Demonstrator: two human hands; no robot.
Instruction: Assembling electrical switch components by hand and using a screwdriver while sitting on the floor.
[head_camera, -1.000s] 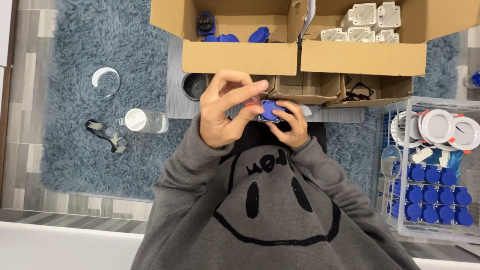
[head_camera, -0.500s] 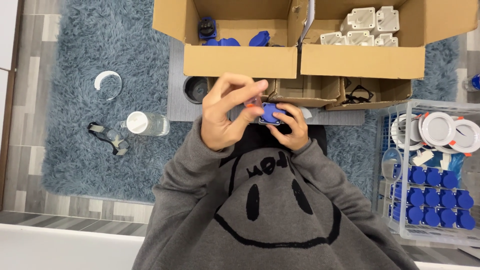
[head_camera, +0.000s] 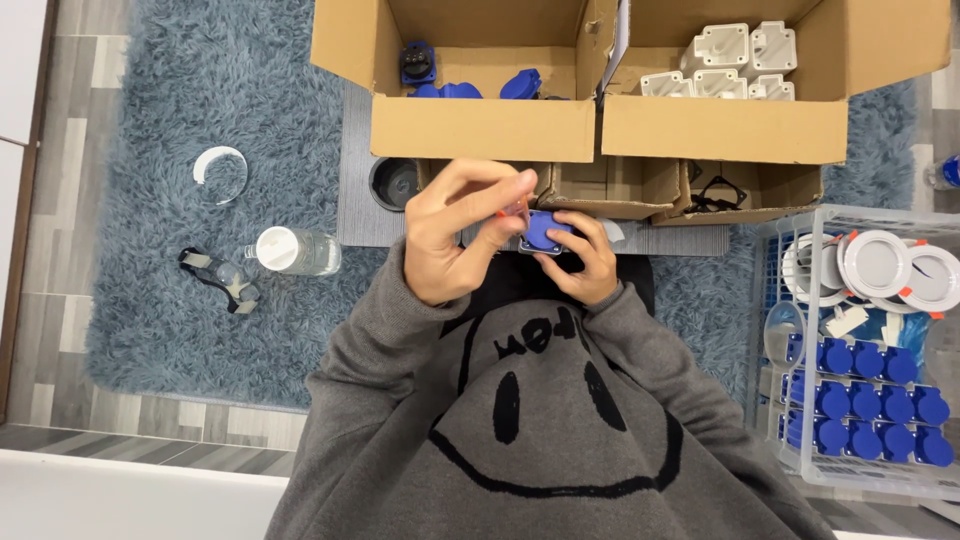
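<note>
My right hand (head_camera: 585, 265) grips a small blue square part with a round lid (head_camera: 545, 231), held in front of my chest. My left hand (head_camera: 450, 240) is raised beside it, its thumb and fingers pinched on a small reddish piece (head_camera: 516, 207) that touches the top left edge of the blue part. What the reddish piece is cannot be told. Both grey sleeves come up from the bottom of the view.
Two open cardboard boxes stand ahead: one (head_camera: 470, 125) with blue parts, one (head_camera: 720, 130) with white housings. A wire basket (head_camera: 790, 330) at the right holds blue parts and round white lamps. On the blue rug lie a plastic bottle (head_camera: 295, 250), goggles (head_camera: 220, 278) and a white ring (head_camera: 220, 165).
Both hands stay together on the blue part with only small finger shifts. The view has tipped slightly, so the boxes sit a little lower in frame.
</note>
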